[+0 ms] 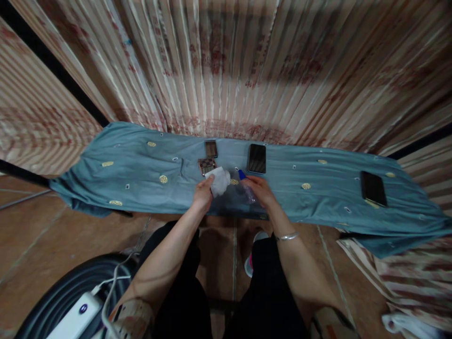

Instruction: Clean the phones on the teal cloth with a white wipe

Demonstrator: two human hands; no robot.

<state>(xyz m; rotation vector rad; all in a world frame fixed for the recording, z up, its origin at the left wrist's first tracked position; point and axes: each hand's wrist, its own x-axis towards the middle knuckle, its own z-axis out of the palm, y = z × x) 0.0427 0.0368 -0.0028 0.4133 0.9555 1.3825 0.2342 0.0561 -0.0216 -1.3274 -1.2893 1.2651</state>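
Note:
Pinched in my left hand (204, 192) is a white tissue (220, 181), held above the cloth near the middle of the bench. My right hand (260, 189) wraps round a small clear spray bottle (249, 192) with a blue top (242, 174), which points toward the tissue. Just beyond my left hand lies an open compact (206, 165) with a chequered face, partly covered by the tissue. Behind it sits a dark square case (211, 149). A black phone (257, 158) lies flat beyond my right hand.
A blue-green patterned cloth (328, 179) covers the narrow bench. Another dark phone (373, 189) lies at its right. Striped curtains (226, 70) hang behind. On the floor at left are a coiled black hose (45, 292) and a white power bank (76, 316) with a cable.

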